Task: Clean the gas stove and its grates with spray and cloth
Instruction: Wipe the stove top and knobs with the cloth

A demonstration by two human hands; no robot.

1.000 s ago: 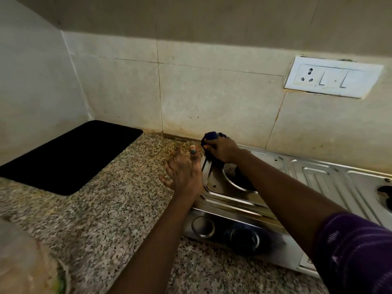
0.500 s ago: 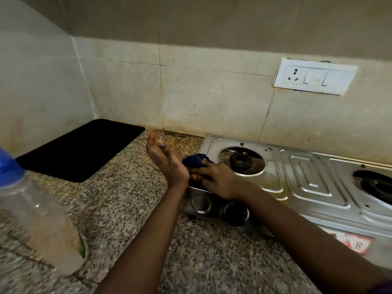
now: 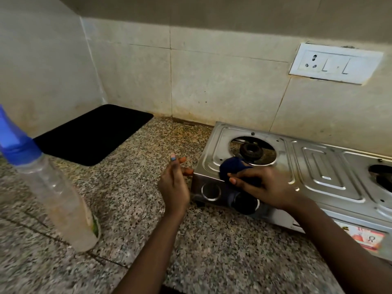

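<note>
Pressed a dark blue cloth [image 3: 234, 166] onto the front left corner of the steel gas stove [image 3: 322, 166] with the right hand [image 3: 265, 185], grip clenched on the cloth, just in front of the bare left burner [image 3: 251, 151] and above a black knob [image 3: 245, 203]. Held the left hand [image 3: 174, 183] loose and empty, edge-on, fingertips touching the stove's left corner. Stood a clear spray bottle [image 3: 61, 200] with a blue top on the speckled worktop [image 3: 135, 209], well apart to the left, near a black mat [image 3: 93, 134].
</note>
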